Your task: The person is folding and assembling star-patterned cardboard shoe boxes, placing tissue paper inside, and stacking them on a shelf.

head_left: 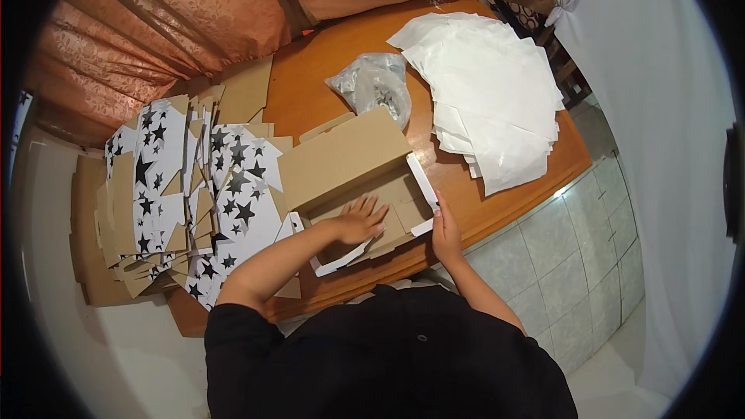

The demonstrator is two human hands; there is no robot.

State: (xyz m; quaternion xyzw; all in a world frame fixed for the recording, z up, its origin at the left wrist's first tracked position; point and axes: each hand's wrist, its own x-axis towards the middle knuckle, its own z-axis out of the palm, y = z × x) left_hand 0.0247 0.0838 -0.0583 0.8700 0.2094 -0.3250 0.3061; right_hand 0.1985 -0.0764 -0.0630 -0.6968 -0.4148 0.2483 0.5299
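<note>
Far left there's a messy heap of flat box blanks (194, 194), white with black stars on brown card, spilling over the bench (310, 85) edge. Next to it sits the half-folded cardboard box (353, 178), lid flap up, near the front edge. The left hand (358, 221) is pressed flat inside it, fingers spread, gripping nothing. The right hand (445, 229) has its fingers pinched on the white side flap (425, 186), holding it upright. I'd guess that flap could spring back or crease crooked if the flat hand lets the base shift. Behind are a crumpled clear plastic bag (372, 85) and a fanned stack of white sheets (489, 85). Orange wooden bench, peach curtain behind, grey tiled floor right.
</note>
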